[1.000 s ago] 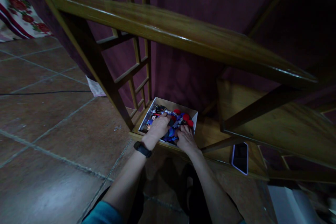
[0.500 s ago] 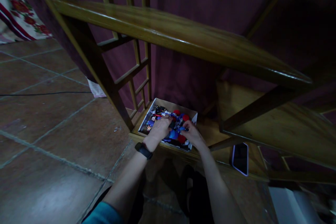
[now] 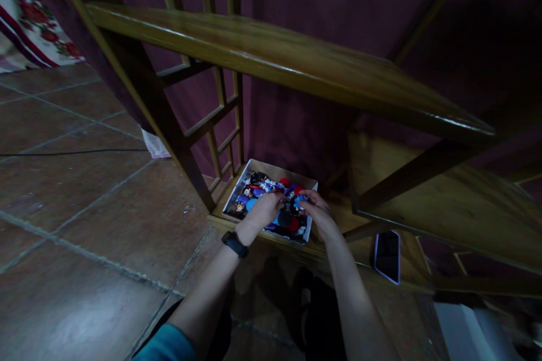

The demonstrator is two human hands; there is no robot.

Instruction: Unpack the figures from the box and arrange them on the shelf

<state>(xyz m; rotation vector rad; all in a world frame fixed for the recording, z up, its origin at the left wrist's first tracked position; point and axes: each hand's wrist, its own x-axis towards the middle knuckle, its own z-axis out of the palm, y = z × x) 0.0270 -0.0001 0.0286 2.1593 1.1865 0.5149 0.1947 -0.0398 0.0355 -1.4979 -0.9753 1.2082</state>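
Observation:
A shallow white box (image 3: 314,185) sits on the low wooden shelf, filled with several small figurines (image 3: 245,199) in blue, red, black and white. My left hand (image 3: 265,208), with a dark watch (image 3: 235,244) on the wrist, reaches over the middle of the box. Its fingers are curled together, and what they pinch is too small to make out. At the box's right side, my right hand (image 3: 320,213) holds a small blue figurine (image 3: 300,202) between thumb and fingers. Round red pieces (image 3: 284,182) show near the back wall of the box.
A wooden board (image 3: 271,48) crosses above the box, with a lattice panel (image 3: 212,118) on the left. A phone (image 3: 387,256) lies on the shelf at the right. A black cable (image 3: 71,153) runs over the tiled floor (image 3: 97,208).
My right hand has lifted slightly and its fingers have shifted around the blue figurine. The left hand's fingers have drawn in, uncovering more dark and blue pieces beneath.

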